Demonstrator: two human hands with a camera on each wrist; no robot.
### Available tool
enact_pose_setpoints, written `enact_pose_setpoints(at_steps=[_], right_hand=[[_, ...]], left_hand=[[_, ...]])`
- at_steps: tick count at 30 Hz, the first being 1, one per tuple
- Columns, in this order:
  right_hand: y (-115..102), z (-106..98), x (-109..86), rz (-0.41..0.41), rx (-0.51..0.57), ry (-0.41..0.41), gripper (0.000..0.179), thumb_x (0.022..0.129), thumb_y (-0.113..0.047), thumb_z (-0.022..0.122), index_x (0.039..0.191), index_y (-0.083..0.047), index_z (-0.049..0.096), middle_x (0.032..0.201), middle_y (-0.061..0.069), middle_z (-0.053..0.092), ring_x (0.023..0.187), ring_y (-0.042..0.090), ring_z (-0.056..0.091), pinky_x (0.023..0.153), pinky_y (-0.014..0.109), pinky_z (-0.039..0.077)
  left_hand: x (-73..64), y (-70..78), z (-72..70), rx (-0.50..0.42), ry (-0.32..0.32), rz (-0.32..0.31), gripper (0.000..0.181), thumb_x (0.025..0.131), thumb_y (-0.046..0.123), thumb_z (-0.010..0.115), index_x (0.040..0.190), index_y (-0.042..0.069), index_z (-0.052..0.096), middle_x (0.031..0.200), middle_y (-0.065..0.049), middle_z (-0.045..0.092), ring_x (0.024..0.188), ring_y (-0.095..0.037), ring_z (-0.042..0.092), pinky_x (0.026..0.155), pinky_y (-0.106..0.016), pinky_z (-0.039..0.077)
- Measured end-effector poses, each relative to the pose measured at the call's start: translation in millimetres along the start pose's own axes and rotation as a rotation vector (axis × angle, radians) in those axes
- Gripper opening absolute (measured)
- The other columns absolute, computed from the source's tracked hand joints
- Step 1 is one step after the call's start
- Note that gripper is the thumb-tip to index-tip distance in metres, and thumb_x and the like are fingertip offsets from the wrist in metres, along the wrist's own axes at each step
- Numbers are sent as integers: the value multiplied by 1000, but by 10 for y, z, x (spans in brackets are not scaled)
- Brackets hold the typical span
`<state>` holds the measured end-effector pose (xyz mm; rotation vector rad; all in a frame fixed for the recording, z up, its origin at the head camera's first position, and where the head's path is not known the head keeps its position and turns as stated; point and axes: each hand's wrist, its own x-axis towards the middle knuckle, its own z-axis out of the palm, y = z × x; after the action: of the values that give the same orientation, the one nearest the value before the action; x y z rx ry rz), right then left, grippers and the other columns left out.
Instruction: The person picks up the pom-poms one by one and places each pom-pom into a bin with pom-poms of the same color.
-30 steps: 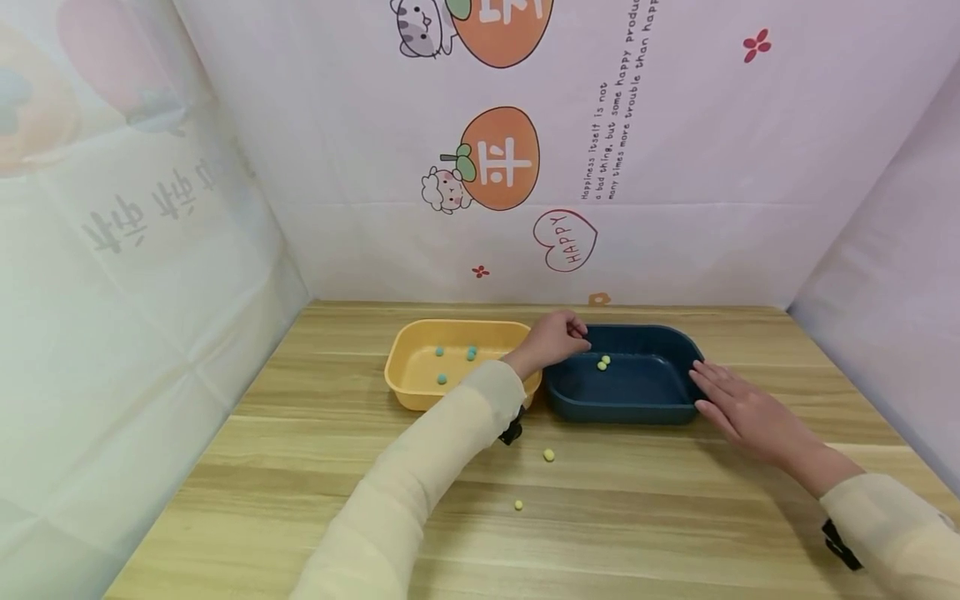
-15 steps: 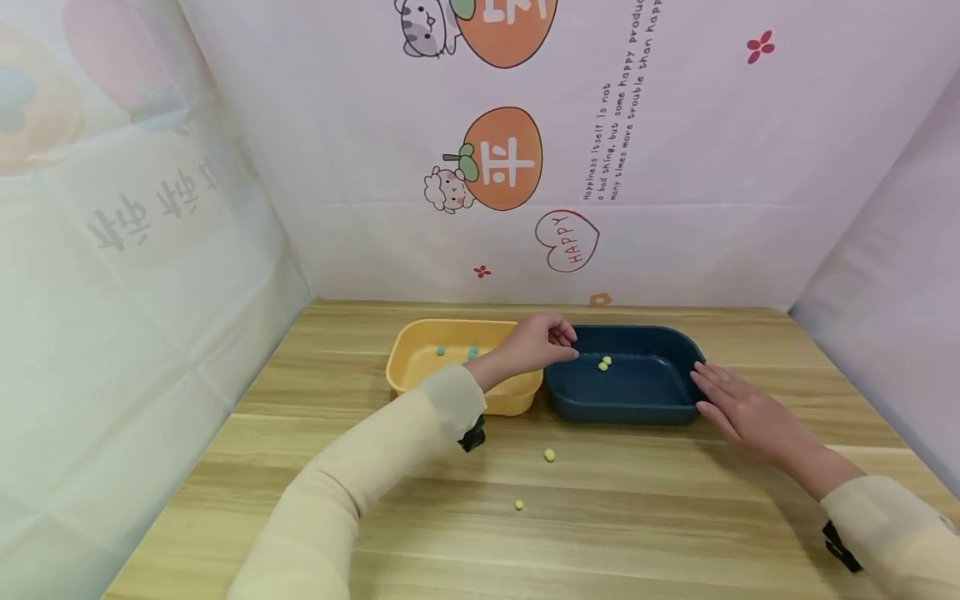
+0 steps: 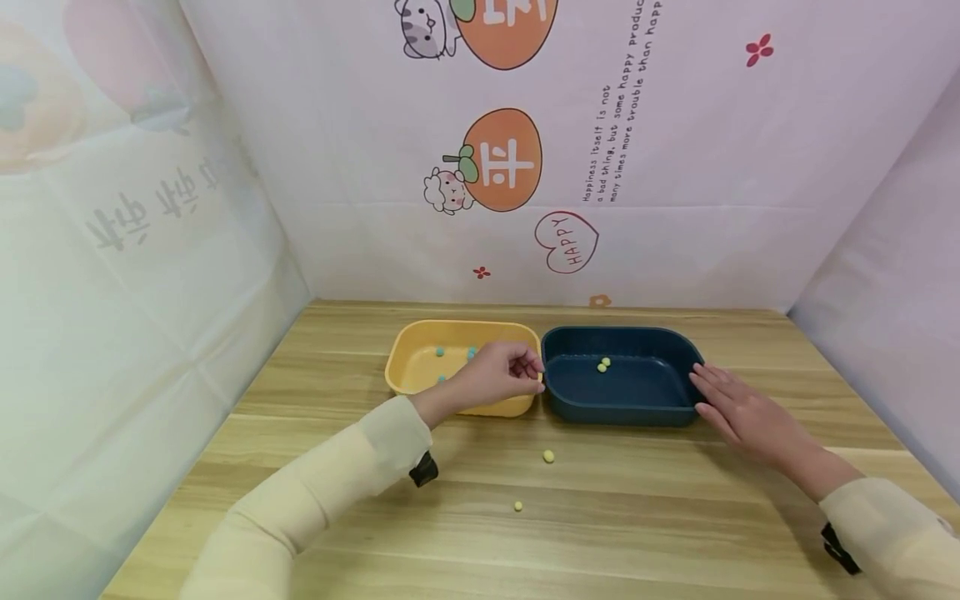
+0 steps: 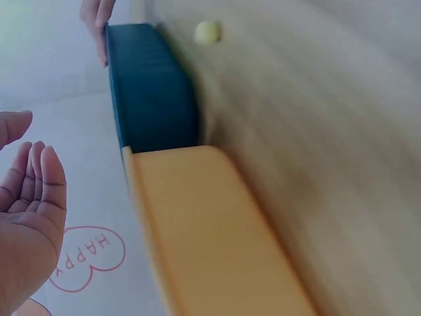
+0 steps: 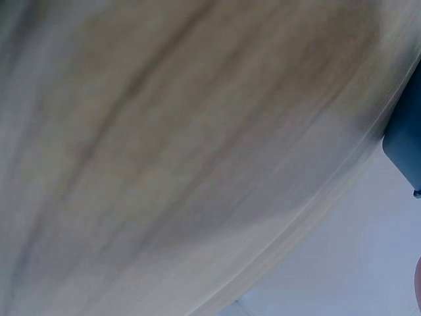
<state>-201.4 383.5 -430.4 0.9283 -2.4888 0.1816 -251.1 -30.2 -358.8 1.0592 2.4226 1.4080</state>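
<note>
My left hand [image 3: 497, 372] is over the right part of the yellow tray [image 3: 397, 360], near where it meets the dark blue tray [image 3: 622, 412]. In the left wrist view its thumb stands apart from loosely bent fingers [image 4: 52, 178], with nothing between them. Straight fingers of my right hand [image 3: 750, 414] rest against the right rim of the blue tray. Small yellow balls [image 3: 603, 365] lie together inside the blue tray. Several small blue balls [image 3: 440, 352] sit in the yellow tray, partly hidden by my left hand.
A yellow ball [image 3: 549, 457] lies on the wooden table [image 3: 637, 517] in front of the trays, and a smaller yellow ball [image 3: 518, 506] is nearer to me. A printed white cloth [image 3: 675, 208] hangs behind the table, with more cloth at both sides.
My left hand has drawn back to the left and towards me, from over the blue tray's left end to over the yellow tray. My right hand stays at the blue rim.
</note>
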Motion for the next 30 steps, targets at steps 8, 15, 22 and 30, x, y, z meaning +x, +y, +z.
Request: enact_pose_setpoints(at_steps=[8,15,22,30], right_hand=[[1,5,-7,-5,-3,5,47,100,-23,56,134,9,52,138,27,48,141,26,31,115,20,9],[0,8,-11,-2,1,7,47,100,-23,55,135,9,51,139,27,48,141,26,30,115,20,9],[2,4,-14,0,-2,6,47,100,-22,55,135,9,51,139,27,48,141,25,29,115,20,8],[-30,-17,-2,21,-3,-15,48,99,-22,57,135,9,51,139,27,48,139,30,34,115,20,8]], left_hand=[[-337,-37,122,1,-99,14,13,84,6,75,94,6,66,85,3,64,75,-9,58,69,-22,53],[-535,-99,269,-1,-201,6,16,84,4,74,97,-1,67,79,7,62,71,-5,55,65,-19,51],[-674,-163,387,-6,-298,-9,13,84,1,73,96,0,66,79,9,60,71,-1,54,65,-17,50],[-776,-246,464,21,-377,-17,16,82,5,79,90,8,65,78,8,61,70,0,54,64,-17,51]])
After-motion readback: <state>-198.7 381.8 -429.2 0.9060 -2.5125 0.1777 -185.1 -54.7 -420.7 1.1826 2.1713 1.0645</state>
